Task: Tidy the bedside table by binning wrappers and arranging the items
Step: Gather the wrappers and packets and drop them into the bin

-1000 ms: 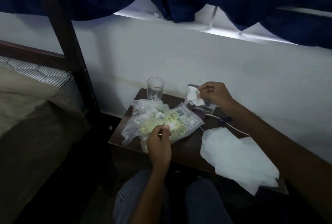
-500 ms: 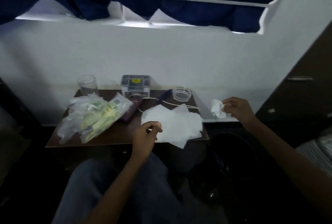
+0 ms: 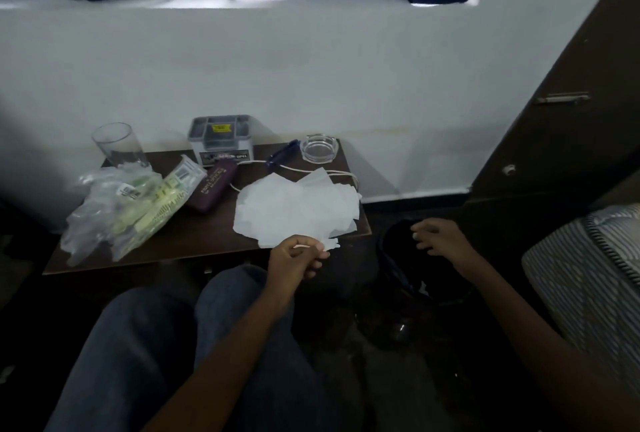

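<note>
The dark wooden bedside table (image 3: pixel 194 241) holds a heap of clear and green plastic wrappers (image 3: pixel 128 203) on its left and a crumpled white paper sheet (image 3: pixel 298 206) on its right. My left hand (image 3: pixel 298 256) sits at the table's front edge beside that sheet, its fingers curled and pinching a small white scrap (image 3: pixel 306 246). My right hand (image 3: pixel 438 237) hovers with spread fingers, holding nothing, over the dark bin (image 3: pixel 412 279) on the floor to the right of the table.
Along the back of the table stand a drinking glass (image 3: pixel 117 146), a grey organiser box (image 3: pixel 221 140) and a glass ashtray (image 3: pixel 318 147). A purple case (image 3: pixel 214 185), a blue pen (image 3: pixel 282 154) and a white cable (image 3: pixel 341 173) lie between them. A striped mattress (image 3: pixel 595 258) is at the right.
My right hand carried the crumpled white wad from the table rightward over the bin and now holds nothing. My left hand left the wrappers and moved right to the paper sheet.
</note>
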Available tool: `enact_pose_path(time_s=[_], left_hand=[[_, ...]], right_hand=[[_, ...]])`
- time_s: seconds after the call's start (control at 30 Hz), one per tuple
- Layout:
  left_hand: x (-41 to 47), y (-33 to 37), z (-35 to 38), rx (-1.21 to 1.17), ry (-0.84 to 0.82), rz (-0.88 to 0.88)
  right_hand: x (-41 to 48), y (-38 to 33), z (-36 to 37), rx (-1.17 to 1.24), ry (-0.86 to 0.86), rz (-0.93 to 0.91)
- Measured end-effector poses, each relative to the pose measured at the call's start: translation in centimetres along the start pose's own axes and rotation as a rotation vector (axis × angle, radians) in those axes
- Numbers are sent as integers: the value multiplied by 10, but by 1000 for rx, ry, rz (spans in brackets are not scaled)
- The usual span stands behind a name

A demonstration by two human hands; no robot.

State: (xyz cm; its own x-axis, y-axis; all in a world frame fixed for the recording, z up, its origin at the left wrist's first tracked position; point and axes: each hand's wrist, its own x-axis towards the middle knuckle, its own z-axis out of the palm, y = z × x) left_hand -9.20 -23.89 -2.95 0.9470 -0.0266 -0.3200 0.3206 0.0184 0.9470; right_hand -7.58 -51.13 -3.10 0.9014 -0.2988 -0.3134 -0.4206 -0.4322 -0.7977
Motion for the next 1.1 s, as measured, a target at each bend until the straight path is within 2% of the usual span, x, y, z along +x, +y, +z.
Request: enact_pose_path(time_s=[0.17,0.23,0.3,0.53,0.6,0.63,0.7,0.73,0.77,0.8,0.9,1.0,1.1], left_hand=[[0,-2,0,-39,-26,-55],[1,-2,1,-38,-29,-71],[1,-2,1,-50,-31,-98],[1,-3,0,-62,-121,-112],[3,-4,0,-55,-97,-109],[4,-5,0,-41,-87,-107],[6,-7,2,13,-74,-95],[7,-8,3,56,-71,-79],[7,-10,4,101,-67,-58],[7,-11,6,145,-62,-37],[6,-11,9,199,-25,26],[8,-2,2,116,40,47],[11,17,-19,67,73,89]], right_hand=[[-41,-49,52,68,-420,-184],[-50,-59,73,100,-483,-240],[-52,-61,90,118,-468,-306],[-32,-48,75,268,-142,-230],[-20,-36,52,297,67,-223],[-13,-27,40,285,233,-239],[6,-4,19,126,560,-265],[15,8,10,-12,641,-243],[22,17,5,-140,621,-174],[29,27,1,-226,526,-81],[37,48,1,-261,296,137],[38,47,13,-119,283,186],[33,18,37,98,161,139]])
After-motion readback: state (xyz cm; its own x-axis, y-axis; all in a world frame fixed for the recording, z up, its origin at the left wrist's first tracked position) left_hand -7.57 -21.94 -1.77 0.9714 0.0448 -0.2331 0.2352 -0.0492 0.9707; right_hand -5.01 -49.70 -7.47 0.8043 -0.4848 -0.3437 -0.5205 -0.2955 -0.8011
